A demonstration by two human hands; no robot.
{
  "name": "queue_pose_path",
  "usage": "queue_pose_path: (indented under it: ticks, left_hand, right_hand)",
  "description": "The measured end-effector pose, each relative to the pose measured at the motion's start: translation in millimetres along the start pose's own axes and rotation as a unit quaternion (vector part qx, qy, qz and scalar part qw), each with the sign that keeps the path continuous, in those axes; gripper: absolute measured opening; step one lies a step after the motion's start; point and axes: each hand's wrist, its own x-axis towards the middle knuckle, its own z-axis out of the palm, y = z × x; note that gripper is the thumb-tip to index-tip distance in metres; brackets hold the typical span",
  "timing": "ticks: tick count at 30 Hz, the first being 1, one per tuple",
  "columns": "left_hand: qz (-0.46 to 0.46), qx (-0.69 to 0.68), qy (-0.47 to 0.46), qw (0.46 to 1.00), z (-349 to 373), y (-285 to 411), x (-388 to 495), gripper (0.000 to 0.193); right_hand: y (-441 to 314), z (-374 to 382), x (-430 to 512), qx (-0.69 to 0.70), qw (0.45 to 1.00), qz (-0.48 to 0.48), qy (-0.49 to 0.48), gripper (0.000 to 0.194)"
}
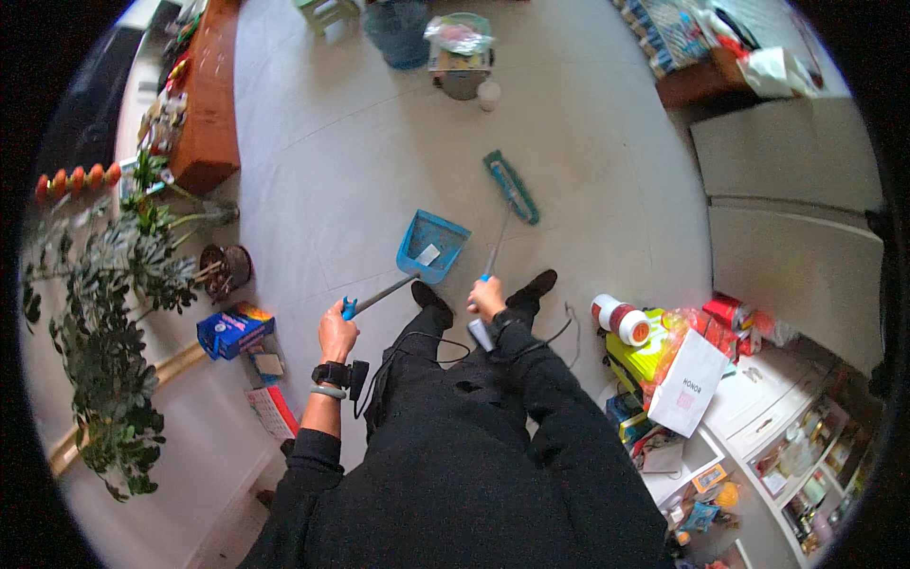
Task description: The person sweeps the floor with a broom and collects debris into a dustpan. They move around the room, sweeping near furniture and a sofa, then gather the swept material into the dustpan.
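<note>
My left hand grips the handle of a blue long-handled dustpan, whose pan rests on the floor just ahead of my shoe. A small pale scrap lies inside the pan, along with some dark specks. In my right hand is the handle of a broom with a green-blue head. The broom head lies on the floor ahead and to the right of the dustpan, apart from it. Both handles slope down away from me. Dark bands with small devices circle both wrists, and cables hang near them.
Potted plants and a blue box stand at the left, by a wooden cabinet. A dark bin and a small stool are at the far end. Right of me are a fridge and cluttered white shelves.
</note>
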Motion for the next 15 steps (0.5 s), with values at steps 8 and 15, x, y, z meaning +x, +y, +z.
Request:
queue_pose_path:
  ticks: [8,15]
  left_hand:
    - [0.003,0.019,0.023,1.0,-44.6,-97.9,13.0,0.034]
    - [-0.067,0.017,0.068,0.995,-50.9,-135.2,29.2,0.029]
  right_hand:
    - [13.0,75.5,-78.6,0.133,0.977,0.101,-0.136,0.008]
    - [-40.2,87.2,-86.6,-0.09,0.994,-0.035,-0.051,0.007]
